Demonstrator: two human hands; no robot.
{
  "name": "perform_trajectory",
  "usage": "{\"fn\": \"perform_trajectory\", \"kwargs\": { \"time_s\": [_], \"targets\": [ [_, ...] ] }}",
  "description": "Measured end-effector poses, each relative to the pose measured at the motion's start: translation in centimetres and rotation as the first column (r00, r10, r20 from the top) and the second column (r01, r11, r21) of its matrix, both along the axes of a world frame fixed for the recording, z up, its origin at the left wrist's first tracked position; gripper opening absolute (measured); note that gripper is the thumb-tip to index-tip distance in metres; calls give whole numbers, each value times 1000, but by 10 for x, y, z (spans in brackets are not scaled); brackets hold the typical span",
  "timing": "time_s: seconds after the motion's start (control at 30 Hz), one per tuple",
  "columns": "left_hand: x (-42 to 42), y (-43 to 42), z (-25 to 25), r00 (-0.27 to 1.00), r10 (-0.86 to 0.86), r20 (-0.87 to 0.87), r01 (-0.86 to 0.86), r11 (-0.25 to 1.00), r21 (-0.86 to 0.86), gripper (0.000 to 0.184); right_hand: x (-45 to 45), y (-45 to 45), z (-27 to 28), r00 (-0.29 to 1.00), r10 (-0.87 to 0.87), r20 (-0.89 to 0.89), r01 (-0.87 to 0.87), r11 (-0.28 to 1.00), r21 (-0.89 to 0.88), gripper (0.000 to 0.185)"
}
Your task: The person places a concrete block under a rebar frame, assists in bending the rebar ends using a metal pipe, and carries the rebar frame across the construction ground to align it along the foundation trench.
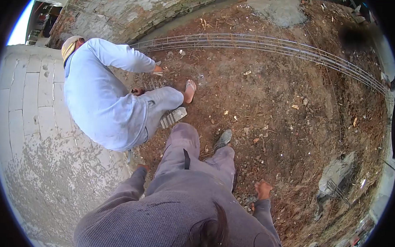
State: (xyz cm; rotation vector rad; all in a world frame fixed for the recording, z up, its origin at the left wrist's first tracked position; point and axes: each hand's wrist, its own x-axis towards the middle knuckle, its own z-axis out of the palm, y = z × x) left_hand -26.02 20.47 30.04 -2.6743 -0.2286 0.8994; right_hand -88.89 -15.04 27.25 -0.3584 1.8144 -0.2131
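My right hand (263,189) hangs at my right side above the soil, its fingers partly spread and nothing visible in it. On the other side, my left hand (142,167) shows only as a small patch past the sleeve, near the block wall. Its fingers are hidden, so what it holds, if anything, cannot be made out. Between my hands are my legs in dusty trousers, and one shoe (223,139) rests on the brown soil (267,113).
A co-worker (107,90) in a pale shirt crouches front left, one hand (159,69) reaching over the ground. Near them lies a grey ribbed block (173,117). A long rebar cage (252,42) crosses ahead. A block wall (33,100) stands left; broken concrete (336,174) with protruding bars lies right.
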Motion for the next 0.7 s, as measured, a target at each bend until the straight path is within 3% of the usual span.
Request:
{"fn": "perform_trajectory", "kwargs": {
  "time_s": [0.07,0.1,0.13,0.17,0.2,0.23,0.27,0.33,0.4,0.43,0.47,0.53,0.67,0.7],
  "targets": [
    [-1,14,-29,885,-255,-390,283,959,14,54,0,34,8,999,3,-41,3,989,149,20],
    [-12,-2,-22,887,-245,-392,270,963,9,54,-7,53,1,997,6,-75,10,976,217,18],
    [-25,-27,-23,737,-414,-534,483,876,-12,52,-16,74,-2,969,246,8,-245,963,114,16],
    [-35,-49,-16,532,-539,-653,665,743,-71,51,-22,77,-10,928,372,40,-373,926,58,16],
    [-41,-47,-30,535,-537,-652,657,750,-79,51,-28,81,-17,871,487,57,-488,873,-8,17],
    [-47,-46,-49,581,-536,-613,596,792,-128,49,-19,69,-17,671,740,-40,-735,657,-168,16],
    [-54,-47,-67,623,-530,-575,533,826,-184,48,-11,59,-19,411,893,-180,-893,355,-278,16],
    [-65,-83,-73,758,-390,-523,324,921,-217,47,11,28,-17,132,927,-352,-951,19,-307,18],
    [-73,-122,-81,796,-309,-521,210,948,-241,46,42,-35,-20,61,901,-430,-853,-177,-491,13],
    [-73,-143,-86,800,-283,-529,170,953,-252,45,70,-72,-5,522,853,-30,-801,478,-360,12],
    [-73,-163,-91,800,-255,-542,131,957,-258,44,96,-112,11,882,410,234,-418,908,-14,12],
    [-67,-205,-102,792,-203,-576,49,961,-271,43,119,-192,9,908,390,153,-376,920,-113,18],
    [-33,-315,-126,767,-91,-635,-123,950,-285,41,160,-366,39,866,488,-109,-499,840,-214,22],
    [-20,-353,-127,763,-55,-644,-180,939,-293,40,168,-402,57,887,446,-118,-461,849,-260,24]
  ]
}}
